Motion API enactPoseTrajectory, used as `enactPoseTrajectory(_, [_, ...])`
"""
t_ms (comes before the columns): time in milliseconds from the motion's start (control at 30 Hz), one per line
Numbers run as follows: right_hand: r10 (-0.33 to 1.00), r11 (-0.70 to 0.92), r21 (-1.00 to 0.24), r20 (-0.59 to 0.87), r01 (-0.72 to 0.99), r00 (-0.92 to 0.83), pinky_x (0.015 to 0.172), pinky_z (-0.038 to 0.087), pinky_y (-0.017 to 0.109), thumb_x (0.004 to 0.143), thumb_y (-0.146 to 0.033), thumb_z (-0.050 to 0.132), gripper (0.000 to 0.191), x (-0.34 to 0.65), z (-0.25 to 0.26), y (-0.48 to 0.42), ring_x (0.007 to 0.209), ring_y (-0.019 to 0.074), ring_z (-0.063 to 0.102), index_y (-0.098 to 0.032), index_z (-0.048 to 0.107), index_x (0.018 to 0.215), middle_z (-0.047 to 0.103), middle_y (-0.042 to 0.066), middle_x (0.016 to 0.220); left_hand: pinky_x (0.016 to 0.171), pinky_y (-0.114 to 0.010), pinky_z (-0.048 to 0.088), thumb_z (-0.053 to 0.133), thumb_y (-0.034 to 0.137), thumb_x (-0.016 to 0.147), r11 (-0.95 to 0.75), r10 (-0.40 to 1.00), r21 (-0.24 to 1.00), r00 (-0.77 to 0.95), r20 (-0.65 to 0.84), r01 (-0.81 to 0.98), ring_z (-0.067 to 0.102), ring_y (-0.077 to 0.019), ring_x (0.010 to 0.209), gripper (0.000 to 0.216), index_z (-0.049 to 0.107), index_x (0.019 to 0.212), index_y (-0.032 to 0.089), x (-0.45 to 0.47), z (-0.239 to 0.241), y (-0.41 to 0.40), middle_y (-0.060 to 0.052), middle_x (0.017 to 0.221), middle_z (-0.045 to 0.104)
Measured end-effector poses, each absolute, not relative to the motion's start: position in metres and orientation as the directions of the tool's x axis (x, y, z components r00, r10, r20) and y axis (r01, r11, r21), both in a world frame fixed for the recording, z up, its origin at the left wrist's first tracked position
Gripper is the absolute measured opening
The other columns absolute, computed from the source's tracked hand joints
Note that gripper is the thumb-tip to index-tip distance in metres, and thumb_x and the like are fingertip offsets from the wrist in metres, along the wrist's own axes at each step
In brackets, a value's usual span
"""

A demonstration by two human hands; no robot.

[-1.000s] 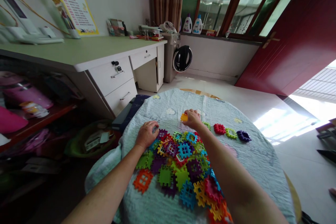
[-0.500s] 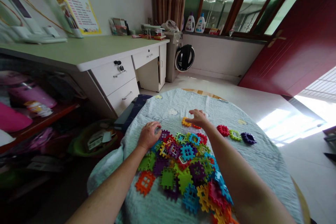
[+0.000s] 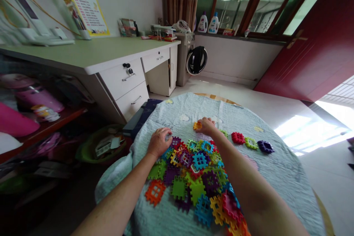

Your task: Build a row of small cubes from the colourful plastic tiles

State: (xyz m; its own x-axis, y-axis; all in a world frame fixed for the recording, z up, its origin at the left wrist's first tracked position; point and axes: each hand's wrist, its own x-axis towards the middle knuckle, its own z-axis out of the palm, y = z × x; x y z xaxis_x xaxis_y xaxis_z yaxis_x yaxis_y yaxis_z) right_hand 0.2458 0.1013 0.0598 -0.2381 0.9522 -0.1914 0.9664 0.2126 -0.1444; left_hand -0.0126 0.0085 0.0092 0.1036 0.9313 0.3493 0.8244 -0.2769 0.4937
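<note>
Two hands at a pile of snap-together tiles on a cloth-covered round bench.

The right hand (image 3: 206,126) is closed on a yellow tile (image 3: 197,125), fingers pinched over its far side, just beyond the pile (image 3: 193,171), likely to keep it apart from the heap. The left hand (image 3: 159,141) lies curled on the pile's near-left corner, seemingly steadying it; whether it holds a tile I cannot tell. Right of the right hand sit red (image 3: 238,137), green (image 3: 251,142) and purple (image 3: 265,146) tiles in a row. Bare cloth (image 3: 276,177) beyond and to the right leaves room; the bench edge drops close by the left hand.
</note>
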Motion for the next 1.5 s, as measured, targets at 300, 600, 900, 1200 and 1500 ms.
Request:
enactPoseTrajectory(300, [0.947,0.222,-0.153,-0.203,0.963,-0.250,0.087,0.034,0.042,0.073,-0.047,0.071,0.043,0.245,0.057,0.103,0.110,0.0326,0.047,-0.024,0.070,0.109,0.059,0.011,0.116,0.102,-0.040,0.045,0.059,0.024,0.079,-0.276,0.930,0.491,0.100,0.355,0.826,0.059,-0.0242,0.110,0.014,0.066,0.090,0.022,-0.013,0.008,0.009,-0.006,0.111,0.069])
enactPoseTrajectory(600, [0.972,0.189,-0.284,-0.079,0.940,-0.220,0.099,0.037,0.045,0.080,-0.052,0.066,0.072,0.269,0.082,0.069,0.125,0.0335,0.044,-0.023,0.045,0.142,0.047,0.014,0.143,0.102,-0.042,0.045,0.058,0.026,0.078,-0.253,0.937,0.487,0.086,0.338,0.836,0.060,-0.0252,0.110,0.015,0.067,0.090,0.022,-0.012,0.009,0.009,-0.006,0.113,0.070])
enactPoseTrajectory(900, [0.925,0.329,-0.488,-0.006,0.808,-0.380,0.103,0.041,0.046,0.083,-0.042,0.064,0.048,0.360,0.103,-0.050,0.121,0.0286,0.053,-0.023,0.060,0.126,0.059,0.012,0.129,0.102,-0.041,0.046,0.055,0.026,0.077,-0.269,0.928,0.471,0.096,0.359,0.840,0.061,-0.0254,0.108,0.017,0.067,0.087,0.021,-0.012,0.008,0.011,-0.008,0.110,0.070])
enactPoseTrajectory(1200, [0.977,0.155,-0.558,-0.034,0.816,-0.209,0.098,0.046,0.044,0.085,-0.036,0.056,0.036,0.413,0.086,-0.110,0.115,0.0269,0.058,-0.023,0.062,0.118,0.064,0.011,0.121,0.102,-0.041,0.046,0.053,0.028,0.076,-0.286,0.919,0.464,0.104,0.380,0.838,0.062,-0.0261,0.106,0.018,0.066,0.085,0.021,-0.014,0.003,0.015,-0.008,0.107,0.071])
enactPoseTrajectory(1500, [0.888,0.224,-0.560,-0.220,0.797,-0.404,0.072,0.044,0.028,0.071,-0.023,0.067,0.020,0.395,0.111,-0.127,0.079,0.0159,0.054,-0.021,0.057,0.088,0.062,0.002,0.089,0.102,-0.040,0.046,0.051,0.033,0.076,-0.295,0.919,0.460,0.117,0.376,0.837,0.063,-0.0254,0.105,0.020,0.065,0.085,0.021,-0.018,-0.001,0.019,-0.009,0.106,0.071])
